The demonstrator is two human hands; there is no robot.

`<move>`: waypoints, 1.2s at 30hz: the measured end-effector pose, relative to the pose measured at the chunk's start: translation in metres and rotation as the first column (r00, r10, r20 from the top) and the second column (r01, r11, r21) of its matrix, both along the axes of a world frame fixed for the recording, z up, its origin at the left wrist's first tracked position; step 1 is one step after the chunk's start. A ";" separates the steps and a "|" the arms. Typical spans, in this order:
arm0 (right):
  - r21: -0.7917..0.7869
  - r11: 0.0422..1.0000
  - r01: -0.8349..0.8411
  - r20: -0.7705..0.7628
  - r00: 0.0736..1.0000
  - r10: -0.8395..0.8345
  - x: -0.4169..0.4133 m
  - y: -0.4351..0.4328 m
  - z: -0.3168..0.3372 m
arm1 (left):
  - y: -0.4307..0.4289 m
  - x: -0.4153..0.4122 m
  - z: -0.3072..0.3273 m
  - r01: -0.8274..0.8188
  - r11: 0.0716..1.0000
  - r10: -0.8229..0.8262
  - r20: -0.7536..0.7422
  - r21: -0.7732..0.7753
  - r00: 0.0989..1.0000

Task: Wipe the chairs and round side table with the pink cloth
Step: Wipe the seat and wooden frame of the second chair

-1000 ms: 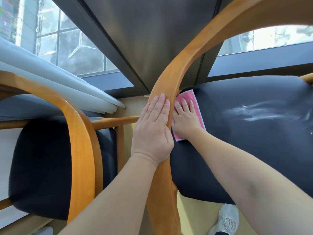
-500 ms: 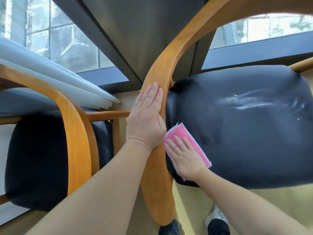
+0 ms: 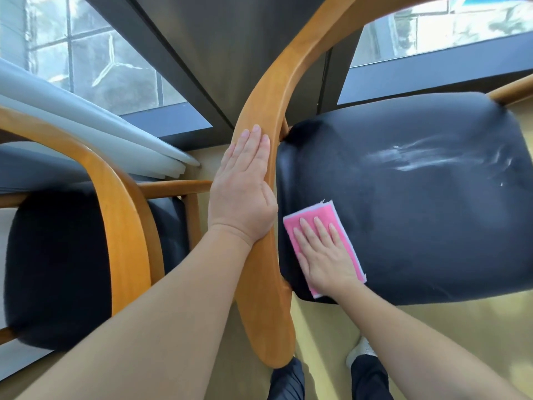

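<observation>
A chair with a black padded seat (image 3: 409, 203) and a curved wooden armrest (image 3: 268, 157) fills the right half of the view. My right hand (image 3: 323, 255) lies flat on a folded pink cloth (image 3: 331, 223), pressing it onto the seat's near left corner. My left hand (image 3: 245, 192) rests flat along the armrest, fingers together and straight. Pale wet streaks (image 3: 427, 157) mark the seat's far right part. A second chair with a black seat (image 3: 57, 264) and a wooden arm (image 3: 124, 215) stands on the left. No round side table is in view.
Windows with dark frames (image 3: 184, 56) run behind both chairs, and a rolled pale blind (image 3: 95, 128) lies along the left sill. The floor (image 3: 432, 330) is yellowish. My shoes and dark trouser legs (image 3: 366, 368) show at the bottom, close to the chair's front.
My right hand has slid the pink cloth from the seat's far left corner toward me along the left edge, then slightly right. My left hand has stayed on the armrest.
</observation>
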State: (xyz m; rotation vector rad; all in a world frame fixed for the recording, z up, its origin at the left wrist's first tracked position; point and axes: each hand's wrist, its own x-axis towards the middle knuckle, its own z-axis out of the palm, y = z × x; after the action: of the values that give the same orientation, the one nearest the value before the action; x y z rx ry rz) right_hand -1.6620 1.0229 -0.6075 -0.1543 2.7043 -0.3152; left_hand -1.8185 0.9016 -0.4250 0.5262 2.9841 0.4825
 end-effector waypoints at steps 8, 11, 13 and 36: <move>0.088 0.987 0.136 -0.047 0.990 -0.132 -0.127 0.034 0.003 | 0.000 -0.001 -0.001 0.003 1.000 -0.003 -0.023 0.010 1.000; 0.119 0.980 0.157 -0.055 0.987 -0.151 -0.179 0.046 0.004 | 0.000 -0.001 -0.001 0.009 1.000 -0.009 -0.027 0.003 1.000; 0.102 0.984 0.147 -0.029 0.989 -0.144 -0.208 0.054 0.006 | 0.000 -0.001 -0.001 0.011 1.000 -0.011 -0.030 0.000 0.999; 0.046 0.938 0.344 -0.077 0.937 -0.340 -0.168 0.071 0.003 | 0.000 -0.001 0.002 0.156 0.986 -0.159 -0.057 -0.060 0.986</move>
State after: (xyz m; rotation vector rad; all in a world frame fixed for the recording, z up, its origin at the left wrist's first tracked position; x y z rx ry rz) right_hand -1.8304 1.0942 -0.6045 0.3345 2.7981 -0.3349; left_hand -1.8190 0.9020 -0.4228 0.7778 2.9710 0.3752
